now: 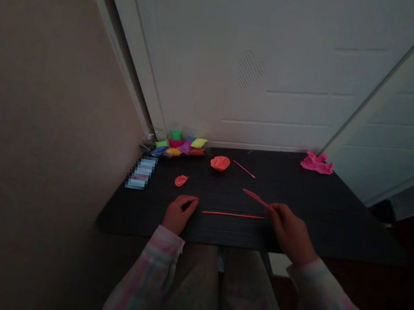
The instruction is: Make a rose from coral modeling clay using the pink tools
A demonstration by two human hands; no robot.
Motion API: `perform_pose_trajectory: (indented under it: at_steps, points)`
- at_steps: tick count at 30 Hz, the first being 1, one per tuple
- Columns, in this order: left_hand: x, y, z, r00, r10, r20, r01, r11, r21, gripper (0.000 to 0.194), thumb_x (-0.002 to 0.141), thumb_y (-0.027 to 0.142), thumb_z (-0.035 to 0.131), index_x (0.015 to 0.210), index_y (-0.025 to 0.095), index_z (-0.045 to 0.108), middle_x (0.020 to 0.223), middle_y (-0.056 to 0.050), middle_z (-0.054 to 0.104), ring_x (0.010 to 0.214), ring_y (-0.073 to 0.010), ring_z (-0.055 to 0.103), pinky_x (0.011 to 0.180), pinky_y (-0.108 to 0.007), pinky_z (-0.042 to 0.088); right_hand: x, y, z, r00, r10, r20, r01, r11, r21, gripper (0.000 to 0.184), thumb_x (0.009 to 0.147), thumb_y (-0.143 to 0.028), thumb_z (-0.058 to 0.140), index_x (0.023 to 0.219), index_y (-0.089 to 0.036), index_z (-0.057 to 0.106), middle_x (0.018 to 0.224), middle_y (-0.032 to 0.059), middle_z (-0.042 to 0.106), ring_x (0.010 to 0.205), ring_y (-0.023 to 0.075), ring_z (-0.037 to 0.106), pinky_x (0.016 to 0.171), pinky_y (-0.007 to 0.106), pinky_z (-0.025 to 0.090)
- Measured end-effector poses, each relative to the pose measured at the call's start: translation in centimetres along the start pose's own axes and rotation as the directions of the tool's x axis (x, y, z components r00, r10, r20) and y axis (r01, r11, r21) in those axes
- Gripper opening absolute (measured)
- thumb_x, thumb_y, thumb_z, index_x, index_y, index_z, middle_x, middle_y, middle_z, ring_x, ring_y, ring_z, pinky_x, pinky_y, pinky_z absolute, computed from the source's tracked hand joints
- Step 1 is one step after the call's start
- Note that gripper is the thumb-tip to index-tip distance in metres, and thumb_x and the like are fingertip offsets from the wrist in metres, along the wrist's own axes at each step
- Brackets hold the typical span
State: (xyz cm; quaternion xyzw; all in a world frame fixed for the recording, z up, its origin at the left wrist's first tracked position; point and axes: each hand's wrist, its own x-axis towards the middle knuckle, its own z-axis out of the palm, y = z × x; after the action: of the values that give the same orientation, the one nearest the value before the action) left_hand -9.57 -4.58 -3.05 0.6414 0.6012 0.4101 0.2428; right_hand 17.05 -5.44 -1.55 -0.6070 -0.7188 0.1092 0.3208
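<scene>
The sleeve (145, 270) is pastel-striped, the clay (220, 163) coral-red.

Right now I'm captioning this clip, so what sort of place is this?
Probably a craft corner at home: a black desk set against white panelled doors, packets of coloured modelling clay on it, and a red sculpting tool in the right hand.

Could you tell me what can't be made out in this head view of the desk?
Right hand: its fingers hide the end of the red modelling tool, so any grip is unclear.
Pixelated packet: blurred, its print unreadable.
Clay packets: too small and dim for labels; front ones hide those behind.
</scene>
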Motion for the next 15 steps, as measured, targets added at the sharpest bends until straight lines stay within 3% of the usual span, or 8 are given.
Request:
perform_pose_trajectory:
  at_steps: [2, 5, 9, 12, 15]
  points:
    - [-0.2, 0.3, -0.3, 0.998, -0.063, 0.024, 0.065, 0.994, -0.088, 0.024, 0.071, 0.033, 0.045, 0.078, 0.014, 0.059, 0.063, -0.001, 0.058, 0.065, -0.0115, 0.053, 0.066, -0.025, 0.040, -1.0, -2.3, 1.3, 0.993, -0.102, 0.055, 0.100, 0.994, 0.046, 0.017, 0.080, -0.026, 0.035, 0.083, -0.019, 0.049, 0.070, 0.0021, 0.059, 0.062, 0.0135, 0.054, 0.058, 0.025, 0.041]
    - [-0.8, 0.8, -0.6, 0.978, -0.144, 0.148, 0.177, 0.955, -0.239, 0.029, 0.072, 0.037, 0.041, 0.076, 0.014, 0.058, 0.044, 0.004, 0.048, 0.042, -0.0068, 0.042, 0.047, -0.020, 0.035, -2.3, -5.0, 3.4, 0.952, -0.303, 0.032, 0.300, 0.951, 0.067, 0.017, 0.080, -0.022, 0.036, 0.084, -0.018, 0.052, 0.079, 0.0044, 0.059, 0.074, 0.0152, 0.053, 0.067, 0.028, 0.040]
    - [-1.3, 1.4, -0.6, 0.914, -0.228, 0.335, 0.355, 0.849, -0.392, 0.029, 0.069, 0.039, 0.045, 0.076, 0.013, 0.056, 0.049, 0.003, 0.053, 0.037, -0.0049, 0.039, 0.036, -0.018, 0.025, -3.1, -6.6, 4.7, 0.915, -0.403, 0.027, 0.400, 0.914, 0.065, 0.018, 0.079, -0.019, 0.037, 0.086, -0.017, 0.054, 0.072, 0.0049, 0.059, 0.069, 0.0160, 0.051, 0.064, 0.031, 0.040]
    - [-1.1, 1.8, -0.5, 0.911, -0.236, 0.339, 0.373, 0.824, -0.427, 0.025, 0.064, 0.036, 0.053, 0.072, 0.013, 0.055, 0.055, 0.001, 0.057, 0.036, -0.0043, 0.039, 0.035, -0.018, 0.025, -3.0, -6.8, 4.6, 0.900, -0.436, 0.000, 0.432, 0.892, 0.137, 0.018, 0.079, -0.018, 0.038, 0.088, -0.017, 0.054, 0.075, 0.0049, 0.059, 0.072, 0.0149, 0.051, 0.065, 0.029, 0.041]
    - [-0.7, 2.1, -0.4, 0.928, -0.226, 0.297, 0.347, 0.817, -0.461, 0.020, 0.061, 0.031, 0.056, 0.069, 0.013, 0.053, 0.053, 0.003, 0.057, 0.036, -0.0038, 0.039, 0.038, -0.018, 0.028, -2.7, -6.7, 4.3, 0.893, -0.448, 0.049, 0.435, 0.885, 0.165, 0.020, 0.078, -0.017, 0.040, 0.091, -0.018, 0.054, 0.076, 0.0045, 0.059, 0.073, 0.0147, 0.051, 0.065, 0.029, 0.041]
